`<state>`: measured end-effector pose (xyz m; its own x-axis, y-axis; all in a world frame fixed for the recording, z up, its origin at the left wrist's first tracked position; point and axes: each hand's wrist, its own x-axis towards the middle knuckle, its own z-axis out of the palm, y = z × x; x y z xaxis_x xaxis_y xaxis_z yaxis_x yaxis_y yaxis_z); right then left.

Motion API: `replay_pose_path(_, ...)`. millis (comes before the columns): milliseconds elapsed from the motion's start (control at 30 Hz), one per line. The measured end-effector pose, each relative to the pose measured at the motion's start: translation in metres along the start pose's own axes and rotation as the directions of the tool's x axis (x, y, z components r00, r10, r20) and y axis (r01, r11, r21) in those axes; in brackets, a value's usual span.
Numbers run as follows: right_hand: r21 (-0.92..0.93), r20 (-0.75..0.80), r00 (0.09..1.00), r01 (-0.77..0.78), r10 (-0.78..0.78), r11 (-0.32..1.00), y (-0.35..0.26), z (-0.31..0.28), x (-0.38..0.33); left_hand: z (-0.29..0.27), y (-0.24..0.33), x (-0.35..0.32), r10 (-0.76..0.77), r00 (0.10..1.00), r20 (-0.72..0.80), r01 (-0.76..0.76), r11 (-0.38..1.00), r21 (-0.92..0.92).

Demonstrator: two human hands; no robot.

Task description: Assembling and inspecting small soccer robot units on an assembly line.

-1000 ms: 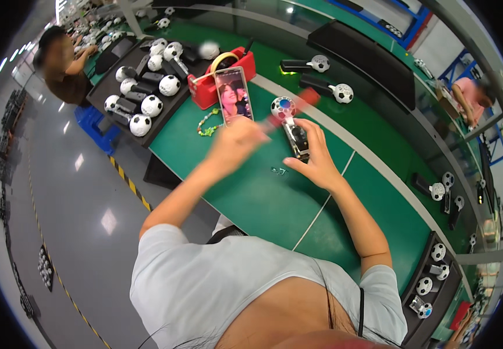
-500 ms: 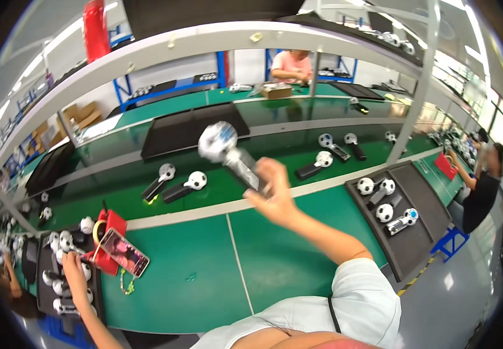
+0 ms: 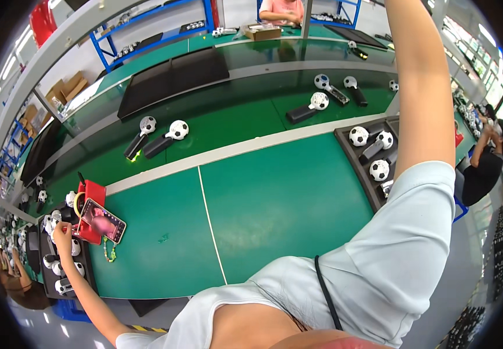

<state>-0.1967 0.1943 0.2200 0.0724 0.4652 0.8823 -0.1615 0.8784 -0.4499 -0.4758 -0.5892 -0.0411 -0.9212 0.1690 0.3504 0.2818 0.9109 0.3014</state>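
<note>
At the left, my left hand (image 3: 63, 237) reaches over a dark tray (image 3: 86, 281) of black-handled devices with soccer-ball heads. Its fingers are closed at one ball-headed device (image 3: 55, 217) near the tray's far end; the grip is partly hidden. A phone (image 3: 103, 221) leans against a red holder (image 3: 91, 193) just right of that hand, a beaded strap (image 3: 110, 250) hanging from it. My right arm (image 3: 425, 87) stretches up past the top edge, so the right hand and anything in it are out of sight.
Several ball-headed devices (image 3: 177, 130) lie on the green conveyor (image 3: 234, 119) beyond the pale rail (image 3: 251, 143). A second dark tray (image 3: 368, 185) with more devices stands at the right, partly behind my arm. Across the line sits a person in pink (image 3: 281, 10); another, in black (image 3: 484, 174), is at far right.
My right hand has gone up and out of view; the ball-headed device it held is no longer seen. The view has tilted down. My left hand stays at the left tray.
</note>
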Motion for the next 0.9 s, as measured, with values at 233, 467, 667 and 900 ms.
replay_pose_path(233, -0.472, 0.203, 0.892, 0.451, -0.404, 0.758, 0.103, 0.041, 0.033, 0.003, 0.113, -0.008, 0.36, 0.826, -0.434, -0.208, 0.91, 0.359)
replay_pose_path(467, -0.945, 0.324, 0.637, 0.185, 0.699, 0.27, 0.372, -0.048, -0.135, 0.119, 0.46, -0.035, 0.8, 0.6, -0.01, -0.76, 0.566, -0.32)
replay_pose_path(667, -0.971, 0.216, 0.463, 0.194, 0.86, 0.139, 0.426, -0.084, -0.116, 0.301, 0.672, -0.061, 0.849, 0.521, -0.086, -0.776, 0.429, -0.461)
replay_pose_path(900, -0.901, 0.273, 0.589, -0.121, 0.76, 0.417, 0.467, -0.109, -0.115, 0.363, 0.773, -0.039, 0.726, 0.645, -0.237, -0.679, 0.403, -0.614)
